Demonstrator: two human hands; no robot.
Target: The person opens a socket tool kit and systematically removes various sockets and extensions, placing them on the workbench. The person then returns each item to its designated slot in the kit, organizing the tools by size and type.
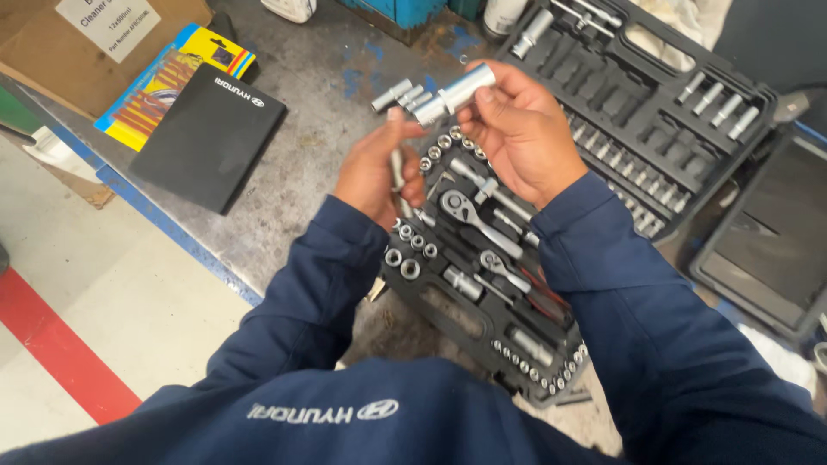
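Steel socket (457,93) pinched in the right hand (517,138); left hand (375,168) fingers clamp a metal bar (397,164). A loose grip could drop the socket into the tool case (448,323) beneath the fingers.

A single head-worn view looks steeply down from just above the person's chest, close enough that the dark blue sleeves fill the lower half and the open socket set case (482,293) lies directly below the lens. It faces forward across the grey metal workbench (319,112), tilted so the bench edge runs diagonally, with pale floor and a red floor stripe (60,353) left of the case. Beyond the case, the case lid (655,112) reaches the upper right.
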